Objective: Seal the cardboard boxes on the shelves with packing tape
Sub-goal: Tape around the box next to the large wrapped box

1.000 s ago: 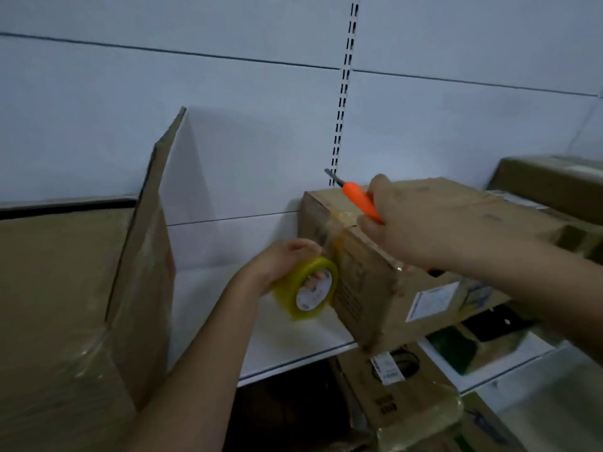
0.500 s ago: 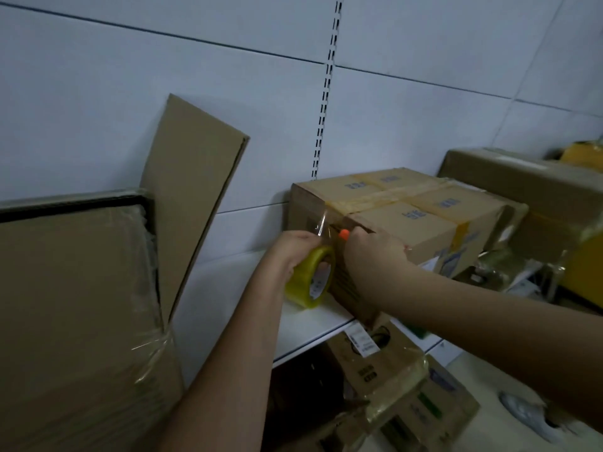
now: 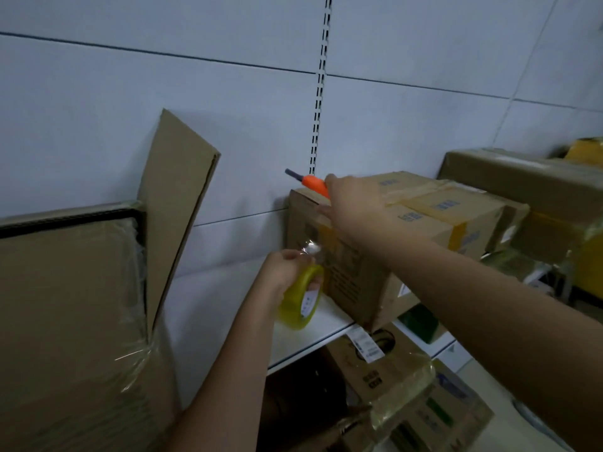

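Observation:
A brown cardboard box (image 3: 421, 220) with tape along its top seam stands on the white shelf (image 3: 306, 331). My left hand (image 3: 282, 272) grips a yellow roll of packing tape (image 3: 301, 301) beside the box's left end, a loose clear strip rising from the roll near my fingers. My right hand (image 3: 350, 207) holds an orange utility knife (image 3: 313, 183) and rests on the box's top left corner, over the tape there. The knife's grey tip points left, away from the box.
A flat cardboard sheet (image 3: 177, 203) leans on the white wall at left, above a large wrapped carton (image 3: 71, 321). More boxes (image 3: 528, 187) sit to the right. Below the shelf lie several cartons (image 3: 385, 370) wrapped in film.
My right hand rose from the box's left end face to its top corner, bringing the knife up. The tape roll dropped lower, away from the box's upper edge, its strip now loose.

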Demonstrator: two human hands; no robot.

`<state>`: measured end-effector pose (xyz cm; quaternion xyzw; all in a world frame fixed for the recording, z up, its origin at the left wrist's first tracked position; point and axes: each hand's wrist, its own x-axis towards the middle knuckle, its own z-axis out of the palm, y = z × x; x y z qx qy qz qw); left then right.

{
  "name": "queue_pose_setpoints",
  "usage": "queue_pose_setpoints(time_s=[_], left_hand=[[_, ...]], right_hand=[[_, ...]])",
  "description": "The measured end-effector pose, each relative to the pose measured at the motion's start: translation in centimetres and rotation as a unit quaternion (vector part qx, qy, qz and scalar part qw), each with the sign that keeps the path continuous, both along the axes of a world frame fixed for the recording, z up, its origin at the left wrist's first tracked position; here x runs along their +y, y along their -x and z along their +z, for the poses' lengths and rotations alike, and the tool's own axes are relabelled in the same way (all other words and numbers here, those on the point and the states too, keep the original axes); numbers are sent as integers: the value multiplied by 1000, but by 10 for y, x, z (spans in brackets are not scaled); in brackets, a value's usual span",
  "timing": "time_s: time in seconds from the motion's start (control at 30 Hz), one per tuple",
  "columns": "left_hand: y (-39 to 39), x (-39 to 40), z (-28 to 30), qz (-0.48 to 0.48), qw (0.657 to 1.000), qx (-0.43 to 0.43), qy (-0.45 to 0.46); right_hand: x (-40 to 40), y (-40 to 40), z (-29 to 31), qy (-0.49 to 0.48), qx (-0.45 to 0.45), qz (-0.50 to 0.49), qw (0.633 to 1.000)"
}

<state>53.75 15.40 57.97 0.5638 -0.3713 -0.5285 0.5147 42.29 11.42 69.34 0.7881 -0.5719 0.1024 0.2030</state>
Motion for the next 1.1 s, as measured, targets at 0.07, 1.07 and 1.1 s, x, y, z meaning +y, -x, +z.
queue_pose_setpoints(time_s=[0.07, 1.07, 1.1], left_hand=[[-2, 5, -2, 4, 1000, 3, 12], [-32, 82, 20, 314, 944, 33, 96], [-33, 84, 22, 311, 945, 26, 94]], right_hand=[[-19, 4, -25, -17, 10, -10, 1000], [-5, -53, -173, -246, -254, 108, 929], [-2, -57, -181, -212, -216, 115, 946]])
